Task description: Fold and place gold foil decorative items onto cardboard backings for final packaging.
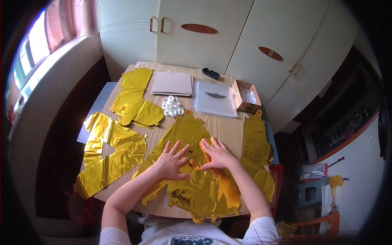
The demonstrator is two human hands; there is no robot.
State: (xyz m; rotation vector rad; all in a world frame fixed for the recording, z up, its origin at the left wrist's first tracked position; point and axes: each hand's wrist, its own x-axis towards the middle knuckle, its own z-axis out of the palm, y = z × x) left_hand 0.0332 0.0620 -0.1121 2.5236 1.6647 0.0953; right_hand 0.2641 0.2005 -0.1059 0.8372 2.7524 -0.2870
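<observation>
A flat gold foil balloon (pixel 190 130), uninflated and wrinkled, lies in front of me near the table's front edge. My left hand (pixel 173 160) rests on its middle with fingers spread. Close by, my right hand (pixel 216 154) lies on the same foil, fingers stretched and thumb out toward the left hand. Neither hand grips anything. Another gold foil balloon (pixel 128 143) with a small cut-out lies on the left. Behind it sits a bent-shaped gold foil balloon (pixel 132 100). One more gold foil balloon (pixel 255 151) is at the right, partly hidden by my right forearm.
Farther back on the wooden table (pixel 220 126) are a stack of beige sheets (pixel 171 83), several small white rolls (pixel 172 106), clear plastic bags (pixel 214 104), an open cardboard box (pixel 247 96) and a black object (pixel 210 73). White cabinets (pixel 196 45) stand behind.
</observation>
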